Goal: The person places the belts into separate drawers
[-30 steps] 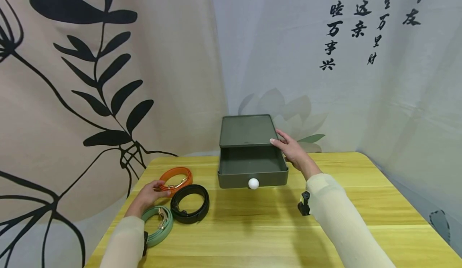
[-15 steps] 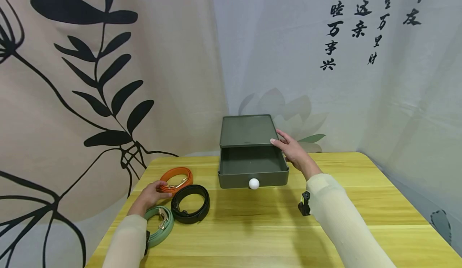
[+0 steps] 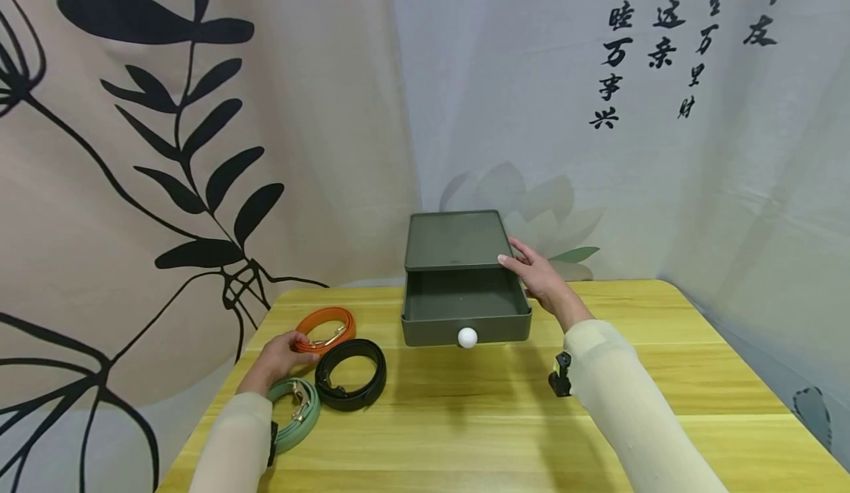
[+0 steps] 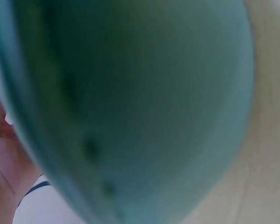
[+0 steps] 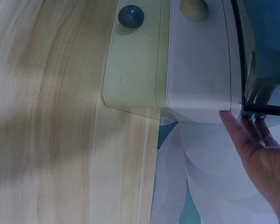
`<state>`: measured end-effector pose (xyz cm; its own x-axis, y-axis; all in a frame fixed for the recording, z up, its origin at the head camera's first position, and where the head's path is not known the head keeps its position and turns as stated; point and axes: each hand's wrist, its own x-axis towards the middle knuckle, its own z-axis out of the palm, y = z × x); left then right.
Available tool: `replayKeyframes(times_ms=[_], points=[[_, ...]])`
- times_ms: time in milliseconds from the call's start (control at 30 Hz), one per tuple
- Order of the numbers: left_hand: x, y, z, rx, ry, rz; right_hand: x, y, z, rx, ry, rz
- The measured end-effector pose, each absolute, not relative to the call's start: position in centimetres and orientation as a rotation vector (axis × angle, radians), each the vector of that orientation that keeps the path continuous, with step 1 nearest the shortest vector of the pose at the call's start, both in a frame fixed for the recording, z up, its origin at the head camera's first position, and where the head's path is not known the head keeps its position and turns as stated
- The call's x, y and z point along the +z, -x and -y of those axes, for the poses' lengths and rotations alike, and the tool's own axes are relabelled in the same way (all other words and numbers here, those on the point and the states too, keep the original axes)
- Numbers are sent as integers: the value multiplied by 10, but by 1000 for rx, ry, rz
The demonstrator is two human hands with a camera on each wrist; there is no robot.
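At the left of the table, in the head view, my left hand [image 3: 275, 360] has its fingers and thumb on the near left edge of a coiled orange belt [image 3: 347, 316]. A coiled black belt [image 3: 375, 382] lies beside it, and a coiled green belt [image 3: 302, 423] sits partly under my left forearm. The green coil [image 4: 168, 116] fills most of the left wrist view, blurred, with part of the hand at the edge. My right hand [image 3: 541, 279] rests against the right side of a grey-green drawer box, thumb at its upper front corner. The box's top drawer [image 3: 425, 331] is pulled out and looks empty.
A white knob [image 3: 468, 338] sits on the drawer front. The right wrist view shows a lower white drawer front [image 5: 200, 65] and a cream one [image 5: 133, 70] below it. A printed cloth [image 3: 332, 146] hangs behind the wooden table [image 3: 465, 434].
My left hand has shifted very slightly to the right at the orange belt. My right hand, the drawer and the belts look the same.
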<state>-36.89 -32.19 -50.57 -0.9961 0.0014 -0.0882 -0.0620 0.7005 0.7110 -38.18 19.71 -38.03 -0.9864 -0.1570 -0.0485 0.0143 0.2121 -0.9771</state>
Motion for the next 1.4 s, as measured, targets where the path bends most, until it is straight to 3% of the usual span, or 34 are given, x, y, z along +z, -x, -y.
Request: replayKeyframes(times_ms=[1100, 1400], points=[[-481, 358, 328, 1525, 111, -2658, -380, 382, -197, -1886, 139, -2334], [-451, 360, 333, 1184, -70, -2841, -380, 383, -198, -1902, 128, -2313]])
